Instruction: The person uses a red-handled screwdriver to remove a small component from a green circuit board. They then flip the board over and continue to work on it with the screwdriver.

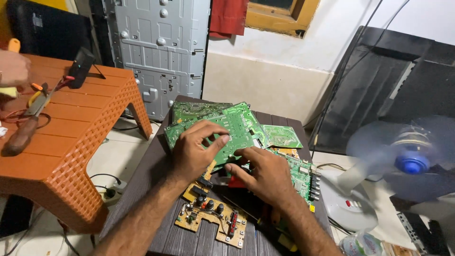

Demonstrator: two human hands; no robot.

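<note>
The left hand (194, 149) lies on a large green printed circuit board (222, 130), its fingers (215, 141) curled over the top face and thumb side gripping the board's near edge. The right hand (265, 173) presses flat with loosely spread fingers on the same board's lower right corner. The board is tilted atop a heap of other boards on the dark slatted bench (156, 175), beside a tan power board (211, 218).

Circuit boards (222, 128) lie piled on a low table (156, 166), both hands on the heap. A plastic stool (90, 128) stands to its left, a fan (407, 161) to its right, a metal panel (161, 47) behind.
</note>
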